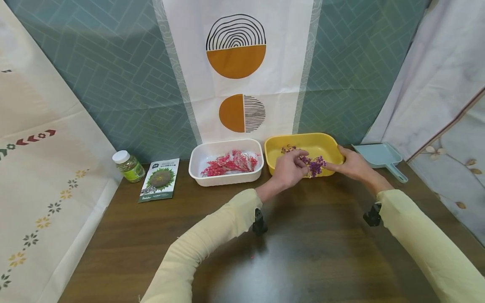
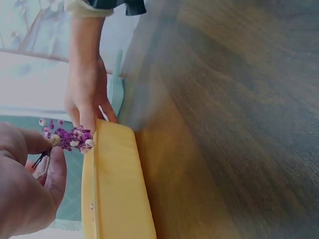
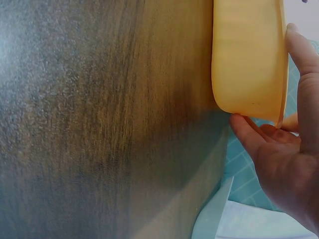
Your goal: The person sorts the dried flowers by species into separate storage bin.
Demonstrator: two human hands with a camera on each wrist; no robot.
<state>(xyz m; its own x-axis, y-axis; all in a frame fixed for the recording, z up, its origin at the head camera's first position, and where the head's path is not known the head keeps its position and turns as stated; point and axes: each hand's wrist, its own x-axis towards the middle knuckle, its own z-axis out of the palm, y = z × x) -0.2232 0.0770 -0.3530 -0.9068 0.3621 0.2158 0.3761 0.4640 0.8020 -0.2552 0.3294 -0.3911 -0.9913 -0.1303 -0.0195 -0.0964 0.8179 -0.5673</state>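
My left hand (image 1: 289,169) is over the front of the yellow basin (image 1: 275,143). Its thumb and fingertips pinch the stems of a purple dried flower sprig (image 2: 70,138), whose blossoms reach toward the basin's right end. More small purple blossoms (image 1: 288,148) show behind the left hand, inside the basin. At the right end, my right hand (image 1: 355,163) grips the basin, with the thumb at the near rim and the fingers about the end wall. In the right wrist view, the right hand's fingers (image 3: 244,134) touch the basin's outer corner.
Left of the yellow basin stands a white basin (image 1: 223,181) with pink dried flowers (image 1: 231,163). Farther left are a seed packet (image 1: 159,180) and a white-lidded jar (image 1: 129,166). A pale blue dustpan (image 1: 380,155) lies at the right. Cloth hangs behind the wooden table (image 1: 303,252).
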